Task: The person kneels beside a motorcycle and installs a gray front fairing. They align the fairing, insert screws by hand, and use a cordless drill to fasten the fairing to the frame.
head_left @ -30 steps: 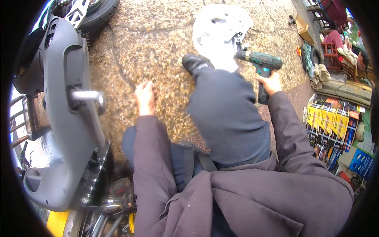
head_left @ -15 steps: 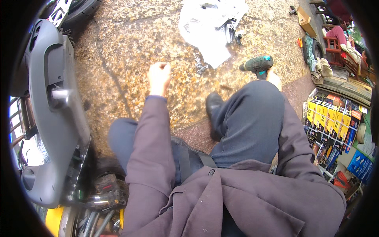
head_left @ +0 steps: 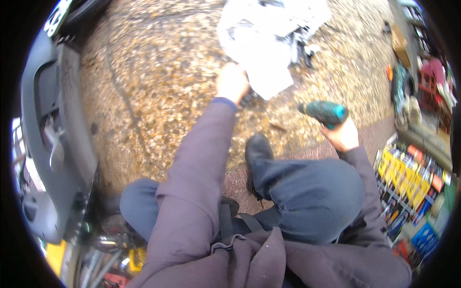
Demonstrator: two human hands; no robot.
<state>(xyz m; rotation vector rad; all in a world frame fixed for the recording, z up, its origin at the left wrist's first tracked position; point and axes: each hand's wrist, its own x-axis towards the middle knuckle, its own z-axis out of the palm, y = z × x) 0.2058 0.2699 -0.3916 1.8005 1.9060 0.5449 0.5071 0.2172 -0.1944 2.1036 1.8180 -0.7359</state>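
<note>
In my right hand (head_left: 345, 136) is a dark green and teal cordless drill (head_left: 325, 112), held by its handle. Its nose points left, and the right knee lies just below it. My left hand (head_left: 232, 82) is stretched forward over the speckled ground, beside the edge of a crumpled white plastic sheet (head_left: 270, 79). Its fingers look curled in, but glare and blur hide what is in them, and I cannot tell if they touch the sheet. Small dark metal parts (head_left: 298, 45) lie on the sheet's right side.
A grey scooter body panel (head_left: 36, 115) stands along the left, with tools (head_left: 98, 269) below it. At right are yellow and black boxes (head_left: 403, 175), a cardboard box (head_left: 400, 45) and another person in pink (head_left: 434, 72). My dark boot (head_left: 259, 149) is planted mid-ground.
My left hand has moved right and forward, up to the white sheet. The drill and right hand have come out from behind the knee, slightly right and nearer. The whole view has shifted.
</note>
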